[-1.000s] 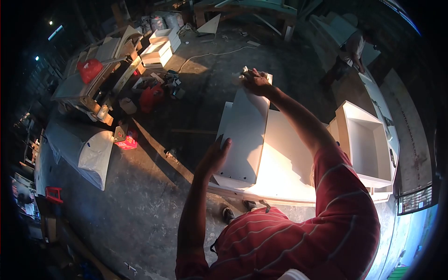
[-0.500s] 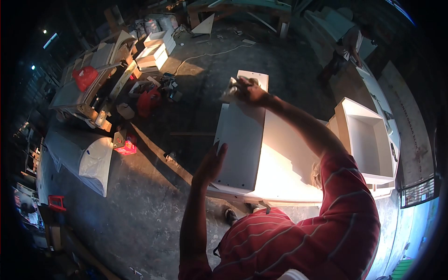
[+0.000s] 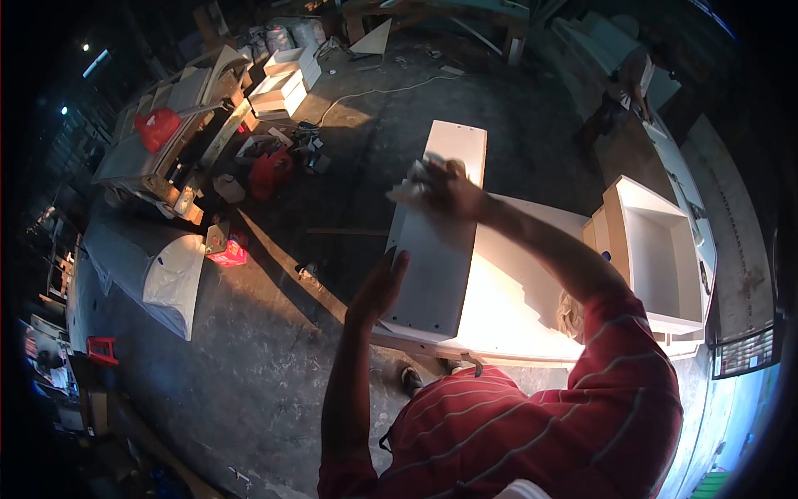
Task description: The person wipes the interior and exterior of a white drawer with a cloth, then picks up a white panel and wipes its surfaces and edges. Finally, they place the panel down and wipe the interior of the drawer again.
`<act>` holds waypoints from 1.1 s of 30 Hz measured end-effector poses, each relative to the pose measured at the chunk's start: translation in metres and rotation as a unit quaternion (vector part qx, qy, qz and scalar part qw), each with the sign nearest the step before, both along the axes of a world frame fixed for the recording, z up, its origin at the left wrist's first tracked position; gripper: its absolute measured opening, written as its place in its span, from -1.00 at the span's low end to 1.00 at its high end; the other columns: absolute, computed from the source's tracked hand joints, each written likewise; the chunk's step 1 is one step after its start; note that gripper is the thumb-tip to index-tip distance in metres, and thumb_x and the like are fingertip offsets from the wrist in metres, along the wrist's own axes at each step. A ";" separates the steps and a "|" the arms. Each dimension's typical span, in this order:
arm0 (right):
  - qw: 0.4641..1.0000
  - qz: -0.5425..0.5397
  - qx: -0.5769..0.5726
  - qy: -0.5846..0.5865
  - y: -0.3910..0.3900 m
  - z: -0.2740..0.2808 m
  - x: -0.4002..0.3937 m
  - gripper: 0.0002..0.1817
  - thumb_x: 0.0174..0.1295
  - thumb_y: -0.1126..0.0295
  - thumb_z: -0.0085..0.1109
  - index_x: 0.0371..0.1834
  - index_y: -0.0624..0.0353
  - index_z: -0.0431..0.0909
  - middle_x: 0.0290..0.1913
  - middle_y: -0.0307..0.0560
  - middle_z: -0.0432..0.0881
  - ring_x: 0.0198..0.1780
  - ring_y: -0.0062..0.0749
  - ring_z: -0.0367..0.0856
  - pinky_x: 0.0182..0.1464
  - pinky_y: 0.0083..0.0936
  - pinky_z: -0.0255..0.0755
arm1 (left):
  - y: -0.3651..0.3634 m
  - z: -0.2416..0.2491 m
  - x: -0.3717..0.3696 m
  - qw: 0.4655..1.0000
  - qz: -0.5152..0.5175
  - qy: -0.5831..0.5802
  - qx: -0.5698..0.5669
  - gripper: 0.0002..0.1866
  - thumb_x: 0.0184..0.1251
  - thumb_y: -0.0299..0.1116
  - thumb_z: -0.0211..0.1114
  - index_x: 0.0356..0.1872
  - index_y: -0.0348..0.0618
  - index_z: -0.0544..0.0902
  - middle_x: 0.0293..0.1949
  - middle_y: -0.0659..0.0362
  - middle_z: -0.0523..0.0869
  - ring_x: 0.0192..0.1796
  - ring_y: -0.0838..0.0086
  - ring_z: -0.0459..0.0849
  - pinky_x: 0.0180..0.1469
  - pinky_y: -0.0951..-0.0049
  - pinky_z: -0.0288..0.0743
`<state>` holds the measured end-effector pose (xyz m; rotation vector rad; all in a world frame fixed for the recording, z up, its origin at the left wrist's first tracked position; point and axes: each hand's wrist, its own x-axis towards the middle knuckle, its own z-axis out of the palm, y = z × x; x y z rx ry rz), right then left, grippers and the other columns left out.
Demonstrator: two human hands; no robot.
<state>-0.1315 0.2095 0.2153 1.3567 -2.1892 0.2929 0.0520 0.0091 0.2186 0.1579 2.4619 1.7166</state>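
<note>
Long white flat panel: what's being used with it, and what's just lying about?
Seem part of the job:
Long white flat panel
Pale, blurred, cloth-like wad in the right hand
Broad white surface underneath

Seem just lying about:
Red plastic stool
Shiny red bag
Boxy red container

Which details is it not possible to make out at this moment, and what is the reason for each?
Head view: pale thing in the right hand, blurred; its material is unclear.
Head view: left hand, hidden by itself and shadow; whether it reaches under the white board.
Head view: other person, too small and dim; whether anything is held.
</note>
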 end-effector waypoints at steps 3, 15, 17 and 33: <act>0.989 0.066 0.010 -0.133 0.012 0.025 0.073 -0.60 0.24 0.28 0.03 0.17 0.01 0.45 0.26 -0.06 0.41 0.33 -0.06 0.27 0.29 -0.05 0.00 | 0.005 0.011 0.006 0.999 0.022 0.014 -0.026 -0.38 0.45 0.08 -0.20 0.19 -0.32 0.39 0.12 -0.20 0.51 0.23 -0.01 0.43 0.24 0.21 0.26; 0.948 -0.282 0.001 -0.145 0.014 0.032 -0.073 -0.57 0.19 0.05 0.00 0.08 -0.06 0.53 0.06 0.06 0.41 0.12 0.00 0.34 0.09 -0.09 0.24 | 0.001 0.003 0.000 1.000 -0.016 0.000 -0.010 -0.40 0.46 0.05 -0.21 0.20 -0.32 0.35 0.11 -0.22 0.51 0.20 -0.05 0.46 0.20 0.18 0.32; 0.961 -0.240 0.000 -0.136 0.007 0.033 -0.057 -0.57 0.22 0.05 -0.03 0.11 -0.08 0.51 0.09 0.10 0.43 0.18 0.02 0.33 0.17 -0.05 0.23 | 0.001 0.003 0.000 1.000 -0.017 -0.004 -0.009 -0.39 0.46 0.05 -0.21 0.20 -0.31 0.34 0.11 -0.22 0.51 0.20 -0.06 0.47 0.20 0.17 0.32; 0.949 -0.251 0.002 -0.188 -0.004 0.033 -0.087 -0.60 0.19 0.06 -0.04 0.02 -0.05 0.53 -0.02 0.14 0.48 0.06 0.01 0.48 0.05 -0.10 0.41 | 0.002 0.015 -0.001 0.997 -0.005 -0.045 -0.062 -0.36 0.44 0.11 -0.21 0.18 -0.29 0.38 0.14 -0.20 0.49 0.24 -0.01 0.43 0.24 0.20 0.28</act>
